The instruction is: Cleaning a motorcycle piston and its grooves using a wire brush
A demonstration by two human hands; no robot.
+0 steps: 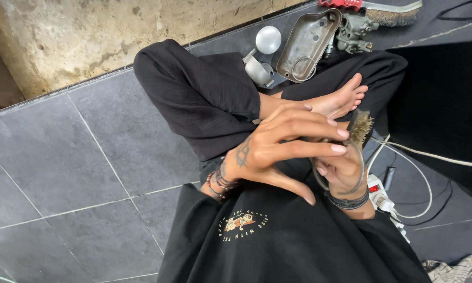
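I sit cross-legged on a grey tiled floor (78,173) in black clothes. My right hand (343,173), with a dark wristband, is closed around a small brush (361,128) whose worn bristles stick up past the fingers. A thin metal ring (361,167) loops around that hand. My left hand (278,147), tattooed on the back and wearing bead bracelets, reaches across with straight, spread fingers. Its fingertips lie over the right hand next to the bristles, and its thumb points down toward my lap. My bare foot (343,97) rests just behind both hands.
Beyond my knees lie a dished metal cover (305,44), a round chrome cap (268,39), a carburettor-like part (354,31) and a red-handled brush (388,11). A white power strip (380,196) with cables sits at my right. A rough concrete wall (89,36) borders the tiles.
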